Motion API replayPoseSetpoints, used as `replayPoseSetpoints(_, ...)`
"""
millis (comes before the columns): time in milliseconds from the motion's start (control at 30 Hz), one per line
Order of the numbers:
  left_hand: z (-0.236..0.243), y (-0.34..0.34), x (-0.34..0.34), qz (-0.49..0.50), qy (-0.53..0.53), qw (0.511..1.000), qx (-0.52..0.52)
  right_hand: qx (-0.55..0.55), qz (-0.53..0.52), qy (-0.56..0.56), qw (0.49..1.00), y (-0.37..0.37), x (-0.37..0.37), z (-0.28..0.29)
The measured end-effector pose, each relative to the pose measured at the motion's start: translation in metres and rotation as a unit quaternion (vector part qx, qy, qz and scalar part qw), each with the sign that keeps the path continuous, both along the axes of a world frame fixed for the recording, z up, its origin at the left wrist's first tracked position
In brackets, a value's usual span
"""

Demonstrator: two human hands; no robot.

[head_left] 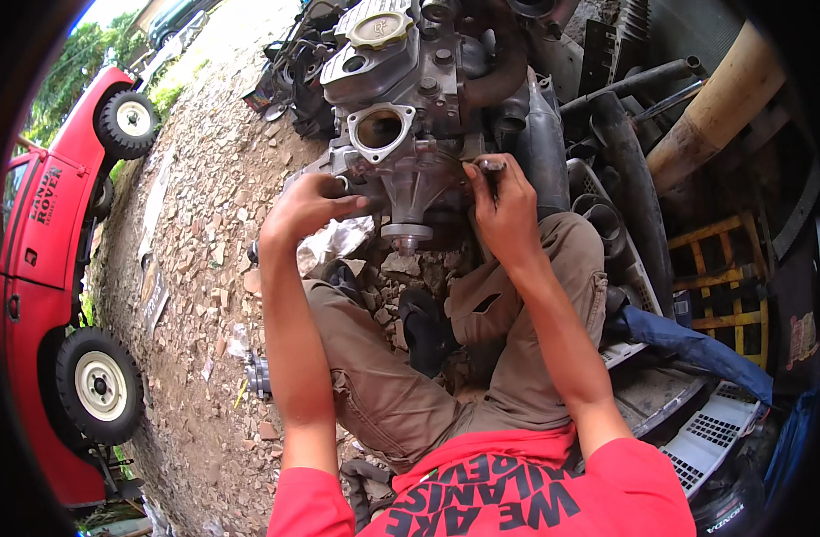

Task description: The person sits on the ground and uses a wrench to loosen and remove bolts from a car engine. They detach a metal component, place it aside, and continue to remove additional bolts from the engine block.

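Note:
A greasy metal engine [364,70] stands before me, with an oval flange opening [379,125] above a water pump housing [408,197] and its hub. My left hand [313,208] is at the housing's left side, fingers curled with their tips partly hidden and thumb pointing inward; what it grips, if anything, is unclear. My right hand [504,210] pinches a small dark metal piece [491,166] against the housing's right side.
I sit on stony ground [195,224] with bent legs [526,340]. A red vehicle [34,349] stands at left. Pipes [634,210], a bamboo pole [714,107], a yellow crate [714,322] and grey grilles [705,438] crowd the right. A small metal part [258,376] lies by my left leg.

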State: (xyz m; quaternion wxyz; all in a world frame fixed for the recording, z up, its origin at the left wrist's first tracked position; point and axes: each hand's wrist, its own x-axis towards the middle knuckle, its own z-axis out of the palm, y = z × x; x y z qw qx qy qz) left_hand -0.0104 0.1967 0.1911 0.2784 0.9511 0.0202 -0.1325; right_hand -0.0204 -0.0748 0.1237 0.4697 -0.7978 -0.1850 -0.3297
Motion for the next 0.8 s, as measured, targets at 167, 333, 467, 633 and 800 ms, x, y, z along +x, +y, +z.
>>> replayPoseSetpoints(167,-0.007,0.005,0.003,0.04,-0.012,0.995,0.093,0.192,0.038,0.094,0.976,-0.003,-0.015,-0.033)
replayPoseSetpoints(333,-0.016,0.007,0.032,-0.059,-0.014,0.965,0.255,0.513,0.101,0.253,0.814,-0.011,0.006,-0.049)
replayPoseSetpoints(467,-0.02,-0.002,0.024,-0.052,-0.106,0.953,0.278,0.753,0.094,0.314,0.57,-0.031,0.022,-0.069)
replayPoseSetpoints(633,-0.033,0.004,0.014,-0.086,-0.26,0.913,0.303,0.747,0.107,0.352,0.554,-0.025,0.021,-0.075)
replayPoseSetpoints(800,-0.037,0.002,0.019,-0.121,-0.208,0.921,0.307,0.722,0.116,0.357,0.581,-0.024,0.02,-0.083)
